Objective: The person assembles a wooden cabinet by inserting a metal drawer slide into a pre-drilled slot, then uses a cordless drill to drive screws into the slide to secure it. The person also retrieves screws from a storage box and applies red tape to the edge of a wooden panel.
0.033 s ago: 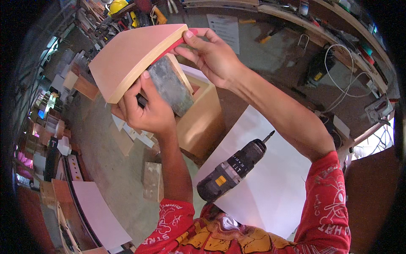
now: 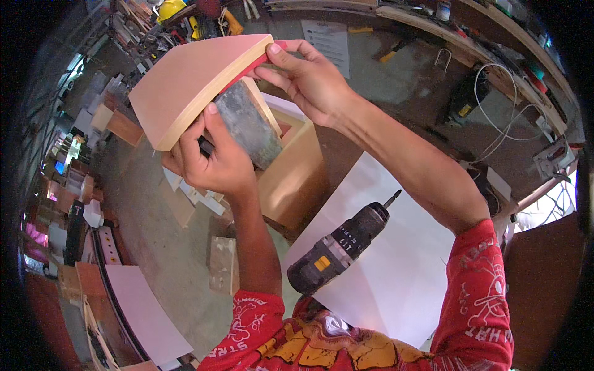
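Note:
A pinkish wooden board (image 2: 192, 80) with a pale edge and a red underside is held up in front of me, tilted. My left hand (image 2: 216, 154) grips its lower near edge, thumb on the edge and fingers curled underneath. At the upper right corner, my right hand (image 2: 309, 80) pinches the board between thumb and fingers. Just below the board is a grey, scuffed slab (image 2: 247, 123), beside an open wooden box (image 2: 297, 179); whether the board touches the slab is hidden. A cordless drill (image 2: 337, 250) with a bit fitted lies on a large white sheet (image 2: 396, 260) close to my body.
Tools and a yellow helmet (image 2: 171, 8) crowd the back left. A shelf (image 2: 427, 28) with tools runs along the back right, near a looped white cable (image 2: 510, 120). Wood offcuts (image 2: 223, 266) lie on the floor; a pale panel (image 2: 145, 309) is at lower left.

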Available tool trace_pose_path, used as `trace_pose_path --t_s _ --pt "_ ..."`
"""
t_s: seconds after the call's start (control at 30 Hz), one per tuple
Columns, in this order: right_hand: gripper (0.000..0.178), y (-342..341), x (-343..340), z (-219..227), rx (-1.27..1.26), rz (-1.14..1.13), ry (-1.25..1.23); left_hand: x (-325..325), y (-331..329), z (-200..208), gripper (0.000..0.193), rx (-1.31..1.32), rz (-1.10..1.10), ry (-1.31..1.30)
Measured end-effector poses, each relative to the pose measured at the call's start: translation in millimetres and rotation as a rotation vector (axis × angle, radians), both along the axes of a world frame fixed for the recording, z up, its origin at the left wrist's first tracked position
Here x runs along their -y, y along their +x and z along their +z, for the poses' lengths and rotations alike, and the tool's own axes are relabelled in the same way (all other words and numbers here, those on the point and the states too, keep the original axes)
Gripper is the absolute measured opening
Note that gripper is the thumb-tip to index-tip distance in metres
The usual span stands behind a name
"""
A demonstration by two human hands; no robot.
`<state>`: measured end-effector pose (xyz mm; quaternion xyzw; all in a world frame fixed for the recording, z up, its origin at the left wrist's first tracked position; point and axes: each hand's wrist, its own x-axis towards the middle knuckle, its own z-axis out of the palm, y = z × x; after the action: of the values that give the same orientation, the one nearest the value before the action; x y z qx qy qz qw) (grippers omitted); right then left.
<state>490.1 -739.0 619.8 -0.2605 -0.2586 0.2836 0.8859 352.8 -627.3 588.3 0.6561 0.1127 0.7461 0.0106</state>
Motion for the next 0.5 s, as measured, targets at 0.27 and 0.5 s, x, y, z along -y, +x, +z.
trace_pose_path --t_s 0.27,0.5 --pt "0.024 9.2 -6.1 -5.5 0.287 -0.12 -0.076 -8.5 5.3 -1.8 0.013 0.023 -0.043 -0.018" --pt "0.027 21.3 -8.2 -10.6 0.513 -0.242 -0.109 -3.2 2.2 -1.0 0.012 -0.015 -0.027 -0.027"
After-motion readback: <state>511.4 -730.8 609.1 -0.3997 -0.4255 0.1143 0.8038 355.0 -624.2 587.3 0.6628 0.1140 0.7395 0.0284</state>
